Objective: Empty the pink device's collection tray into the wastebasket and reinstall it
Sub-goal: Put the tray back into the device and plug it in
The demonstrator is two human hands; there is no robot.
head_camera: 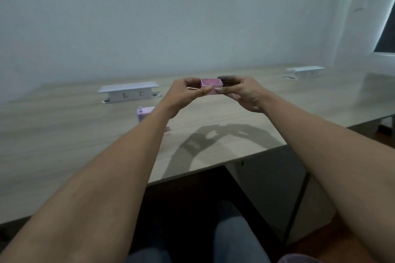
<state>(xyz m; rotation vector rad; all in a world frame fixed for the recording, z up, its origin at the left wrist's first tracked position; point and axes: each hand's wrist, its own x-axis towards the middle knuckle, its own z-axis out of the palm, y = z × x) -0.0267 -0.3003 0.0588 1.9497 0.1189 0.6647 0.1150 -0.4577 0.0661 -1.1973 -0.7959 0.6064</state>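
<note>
Collection tray (211, 85): small pink open box, out of the device, raised above the desk (64, 134) at mid-scene, mouth upward and level, probably so nothing spills before tipping. Looks empty inside, though too small and soft to be sure. Pinched from both ends: left hand (183, 92) with thumb and fingers (204, 90) closed on the left side, right hand (243, 94) closed on the right side, thumb tip on the near wall; a two-handed hold for steadiness, likely also for lining it up with its slot. Something dark just behind the right fingers, unclear what. Pink device (144, 113) standing on the desk, nearer and to the left, half hidden behind the left forearm, well apart from the tray. White socket box (128, 90) farther left; a second one (305, 70) far right. No wastebasket in view, so emptied or not: cannot tell.
</note>
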